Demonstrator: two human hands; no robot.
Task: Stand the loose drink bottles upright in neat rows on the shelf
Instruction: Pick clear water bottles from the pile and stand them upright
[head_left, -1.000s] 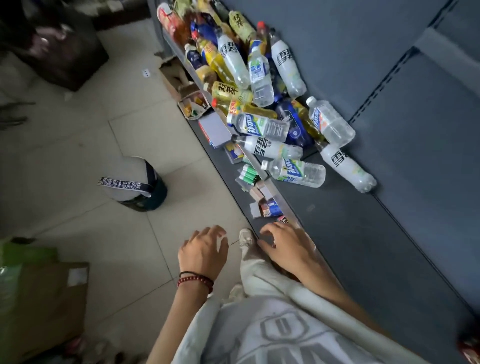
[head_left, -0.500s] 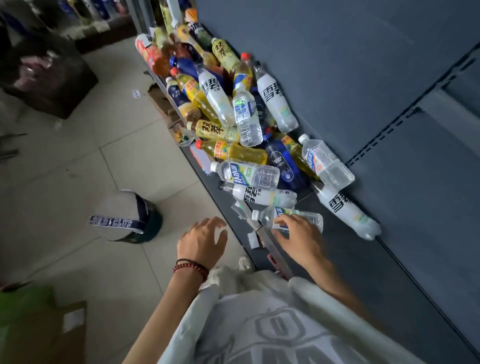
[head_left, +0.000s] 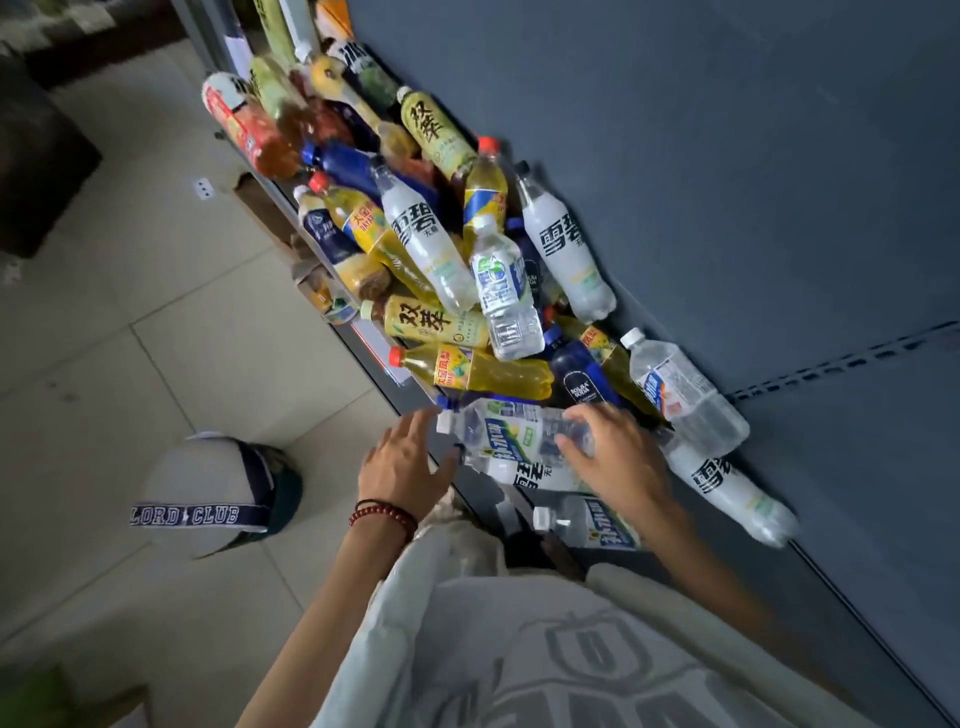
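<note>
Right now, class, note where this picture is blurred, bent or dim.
Head view: wide-angle lens slightly bends the shelf edge; far bottles at the top smear into blur; lettering on the white bottle reads sharply. Head view again: dim, soft light, no hard shadows.

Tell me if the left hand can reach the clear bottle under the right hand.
Probably yes: the left hand hovers beside the cap end of the clear bottle, nothing between them; the right hand covers only its base end.
</note>
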